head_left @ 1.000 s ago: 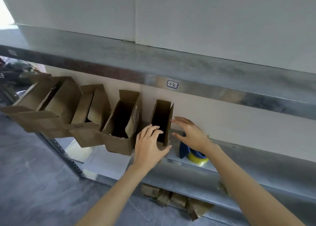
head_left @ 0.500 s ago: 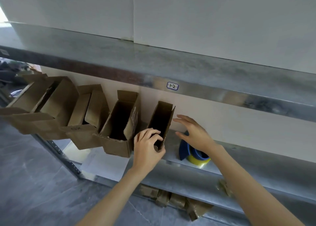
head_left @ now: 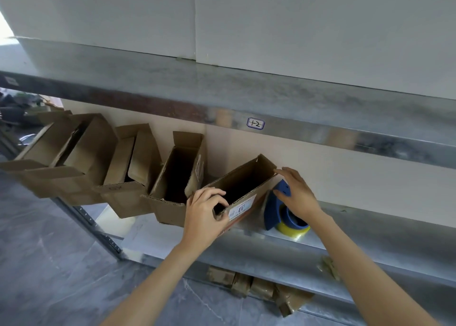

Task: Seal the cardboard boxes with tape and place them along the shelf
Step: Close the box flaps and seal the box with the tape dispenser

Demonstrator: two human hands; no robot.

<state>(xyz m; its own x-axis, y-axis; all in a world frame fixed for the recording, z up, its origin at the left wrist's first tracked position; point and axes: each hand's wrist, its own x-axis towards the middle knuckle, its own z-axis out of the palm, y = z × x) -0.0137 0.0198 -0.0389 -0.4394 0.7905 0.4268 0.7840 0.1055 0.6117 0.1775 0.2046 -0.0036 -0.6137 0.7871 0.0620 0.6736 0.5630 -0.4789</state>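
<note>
On the shelf (head_left: pixel 370 234), the left hand (head_left: pixel 204 217) grips the near end of a tilted open cardboard box (head_left: pixel 243 177); the right hand (head_left: pixel 296 194), fingers relaxed, touches its far corner, just beside the tape dispenser (head_left: pixel 272 212). Other open boxes (head_left: pixel 138 167) stand leftward.

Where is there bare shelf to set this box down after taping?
Bare shelf runs right of the tape dispenser to the frame edge, and a strip lies before the held box. Left of it, open boxes crowd together, overhanging the front.
</note>
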